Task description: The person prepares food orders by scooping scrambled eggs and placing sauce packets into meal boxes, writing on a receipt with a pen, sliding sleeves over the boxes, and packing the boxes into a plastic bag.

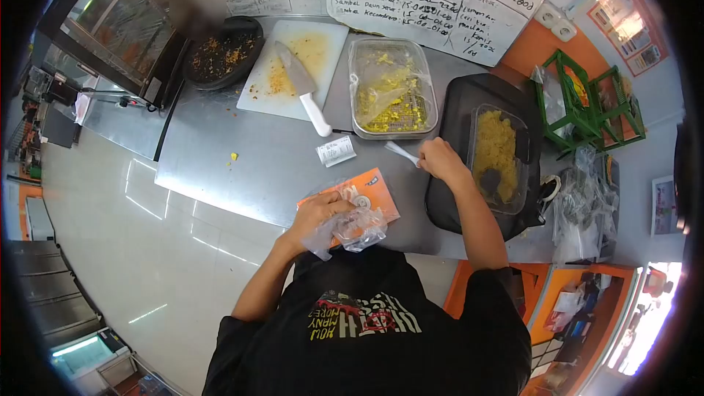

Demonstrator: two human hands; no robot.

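Note:
My left hand point(323, 216) is closed around a crumpled clear plastic bag point(359, 229). Under that hand and the bag lies an orange printed paper packet point(381, 189) at the counter's front edge. My right hand point(441, 160) grips one end of a slim white utensil point(402, 152), whose exact kind I cannot make out. A small printed white label point(336, 151) rests on the counter between my hands. Just beyond is a clear tub point(392, 88) with yellow crumbly bits inside. Right of my right hand, a clear container point(501, 158) of yellow food sits on a black tray point(449, 191).
A white cutting board point(293, 40) carries a white-handled knife point(302, 84) and crumbs. Behind its left side is a dark bowl point(224, 55) with food bits. Green racks point(579, 103) and plastic bags point(583, 209) stand at the right. Handwritten sheets point(433, 0) line the back.

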